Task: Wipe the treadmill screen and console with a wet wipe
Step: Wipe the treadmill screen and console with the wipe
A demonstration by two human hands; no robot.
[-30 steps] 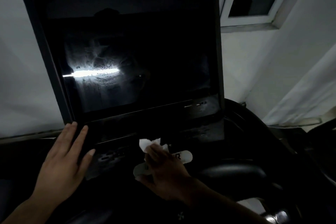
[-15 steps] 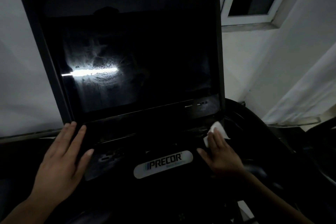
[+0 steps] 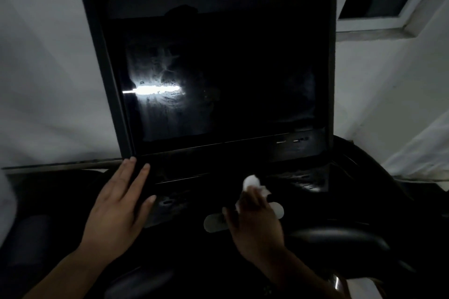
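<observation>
Right hand (image 3: 255, 223) bunched on a white wet wipe (image 3: 252, 182), pressed to the console (image 3: 303, 179) over the pale logo plate (image 3: 213, 223) (wipe poking past the fingertips). Left hand (image 3: 116, 206) flat, empty, below the smeared screen (image 3: 218, 80).

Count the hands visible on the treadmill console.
2. The left hand lies flat below the screen's lower-left corner; the right hand presses the wet wipe mid-console, over the logo plate.
</observation>
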